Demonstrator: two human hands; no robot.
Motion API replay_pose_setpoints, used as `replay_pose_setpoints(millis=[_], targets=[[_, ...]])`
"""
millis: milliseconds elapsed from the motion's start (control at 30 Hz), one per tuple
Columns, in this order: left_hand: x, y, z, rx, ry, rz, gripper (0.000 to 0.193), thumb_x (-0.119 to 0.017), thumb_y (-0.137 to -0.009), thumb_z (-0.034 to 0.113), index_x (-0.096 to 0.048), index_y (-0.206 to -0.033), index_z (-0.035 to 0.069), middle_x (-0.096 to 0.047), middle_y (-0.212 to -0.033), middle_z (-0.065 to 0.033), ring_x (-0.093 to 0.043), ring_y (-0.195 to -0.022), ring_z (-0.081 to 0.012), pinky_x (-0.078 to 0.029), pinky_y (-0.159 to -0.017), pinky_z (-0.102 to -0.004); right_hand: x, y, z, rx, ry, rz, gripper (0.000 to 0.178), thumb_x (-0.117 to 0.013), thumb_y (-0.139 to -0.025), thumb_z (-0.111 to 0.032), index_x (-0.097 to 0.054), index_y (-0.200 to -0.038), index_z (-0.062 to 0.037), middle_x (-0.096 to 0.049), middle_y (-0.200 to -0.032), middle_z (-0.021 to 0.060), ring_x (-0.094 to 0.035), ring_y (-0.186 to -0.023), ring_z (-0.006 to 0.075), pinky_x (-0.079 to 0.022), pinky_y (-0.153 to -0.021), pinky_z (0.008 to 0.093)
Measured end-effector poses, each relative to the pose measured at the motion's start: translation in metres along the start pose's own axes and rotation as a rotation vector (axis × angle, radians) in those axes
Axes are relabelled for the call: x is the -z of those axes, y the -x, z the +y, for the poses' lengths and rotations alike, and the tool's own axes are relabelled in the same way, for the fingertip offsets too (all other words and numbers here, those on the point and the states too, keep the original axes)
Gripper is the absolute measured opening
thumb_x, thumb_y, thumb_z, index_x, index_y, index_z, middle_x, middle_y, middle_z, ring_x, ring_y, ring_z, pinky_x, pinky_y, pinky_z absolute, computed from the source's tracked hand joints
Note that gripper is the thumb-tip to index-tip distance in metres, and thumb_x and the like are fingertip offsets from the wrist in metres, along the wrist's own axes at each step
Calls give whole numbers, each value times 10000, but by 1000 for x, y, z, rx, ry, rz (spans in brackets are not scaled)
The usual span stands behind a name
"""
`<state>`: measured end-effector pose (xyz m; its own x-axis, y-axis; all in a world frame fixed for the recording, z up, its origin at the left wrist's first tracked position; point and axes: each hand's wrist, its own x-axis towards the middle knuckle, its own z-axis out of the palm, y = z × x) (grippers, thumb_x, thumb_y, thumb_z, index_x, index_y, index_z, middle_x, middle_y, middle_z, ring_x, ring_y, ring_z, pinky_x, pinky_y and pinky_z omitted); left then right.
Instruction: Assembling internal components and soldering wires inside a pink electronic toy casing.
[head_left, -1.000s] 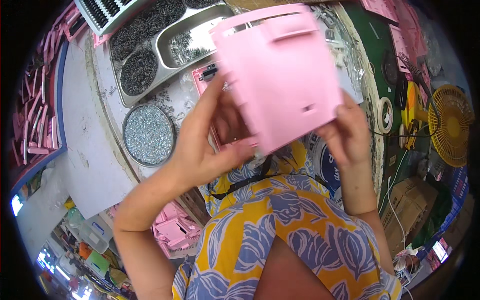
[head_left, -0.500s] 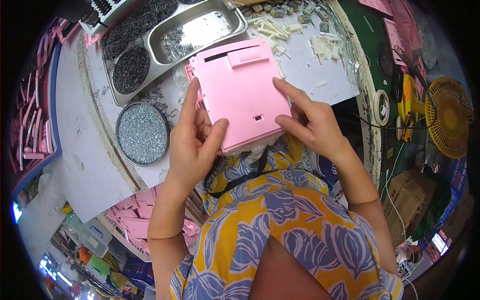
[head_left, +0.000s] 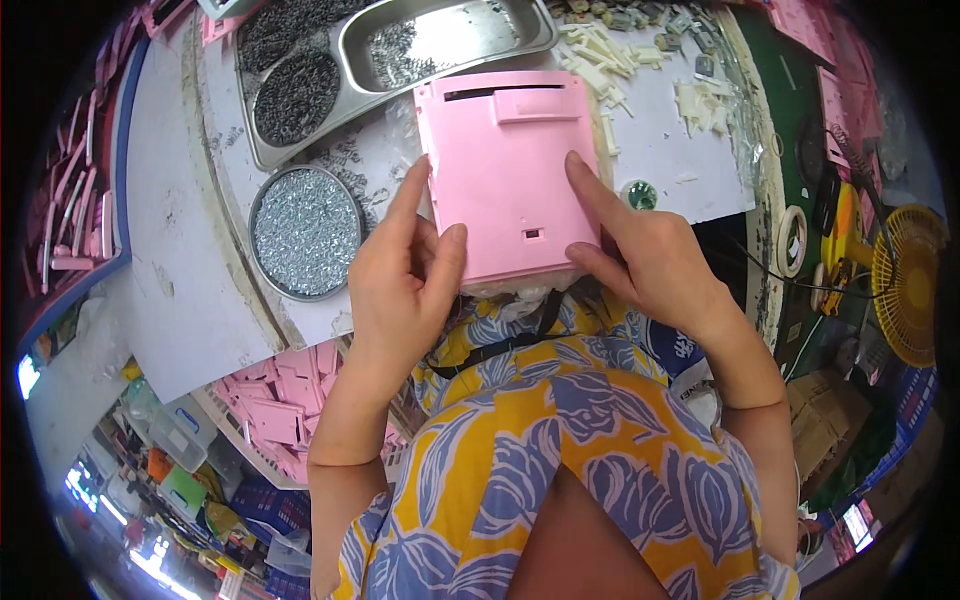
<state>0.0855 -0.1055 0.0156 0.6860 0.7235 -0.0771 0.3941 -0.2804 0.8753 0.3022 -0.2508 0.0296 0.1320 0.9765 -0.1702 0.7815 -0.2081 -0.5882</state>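
Observation:
A pink plastic housing (head_left: 510,185), squarish, with a long slot and a raised block near its far edge and a small rectangular hole near its close edge, lies in front of me on a clear plastic bag. My left hand (head_left: 400,275) is closed at its left side, thumb on the near corner and index finger along the edge. At the right side my right hand (head_left: 655,255) holds it between thumb and fingers. What sits under the housing is hidden. Just beyond my right hand is a small round green piece (head_left: 639,194).
To the left stands a round dish (head_left: 253,245) of small silver metal pieces, with a steel tray (head_left: 465,40) of black springs behind it. White plastic parts (head_left: 700,105) lie at the far right. A tape roll (head_left: 791,242) and yellow fan (head_left: 905,285) are further right; a basket of pink parts (head_left: 275,410) stands lower left.
The housing has turned from a slant to nearly square with me, both hands still at its sides. The round green piece now shows beside it. The whole view has shifted slightly.

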Motion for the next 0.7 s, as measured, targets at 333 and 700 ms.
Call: replay_pose_setpoints(millis=[333,700], targets=[[-10,15,-16,111,62,16,525,-697,-934,92,-542,-1419,-40,-457,-592,-34,-427,-532,-82,-388,-514,-264,12,-14,-4,103,242,-50,682,-648,-954,-365,-421,-1506,-35,-597,-547,120,-629,-500,332,-517,-519,425],[92,-11,-63,-192,-643,240,145,-755,-835,145,-696,-920,43,-628,-832,-82,-606,-815,-273,-453,-726,-411,119,-164,1,548,-785,985,284,-572,-996,-90,-620,-1215,84,-677,-962,84,-632,-852,174,-515,-846,327]])
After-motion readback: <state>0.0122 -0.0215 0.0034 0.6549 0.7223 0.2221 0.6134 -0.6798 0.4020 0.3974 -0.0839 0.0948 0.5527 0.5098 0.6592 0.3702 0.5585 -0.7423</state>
